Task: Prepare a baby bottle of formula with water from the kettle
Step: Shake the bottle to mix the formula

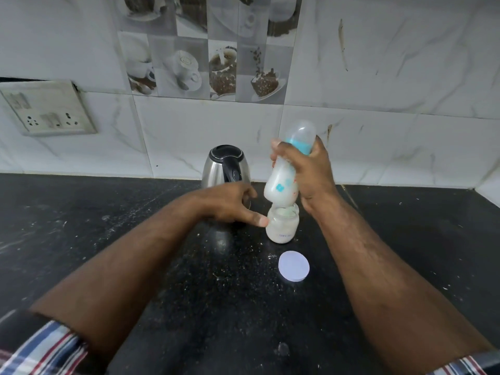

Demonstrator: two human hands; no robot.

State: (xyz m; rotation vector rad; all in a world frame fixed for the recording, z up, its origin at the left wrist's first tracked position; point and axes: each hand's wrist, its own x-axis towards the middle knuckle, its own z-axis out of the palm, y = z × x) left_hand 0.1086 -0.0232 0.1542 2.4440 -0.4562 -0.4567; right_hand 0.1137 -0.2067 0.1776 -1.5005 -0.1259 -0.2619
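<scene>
My right hand [311, 169] grips a capped baby bottle [282, 185] full of white liquid and holds it in the air, tilted, with its clear cap and blue ring uppermost. Its base hangs just above an open glass jar of white formula powder [282, 227] that stands on the black counter. My left hand [230, 204] reaches in from the left; its thumb tip touches the jar's side and the fingers hold nothing. The steel kettle [226, 166], with its black lid and handle, stands behind my left hand by the wall.
The jar's round white lid [293, 265] lies flat on the counter [135, 226] in front of the jar. Powder specks are scattered over the black stone. A switch and socket plate [48, 109] is on the tiled wall at the left.
</scene>
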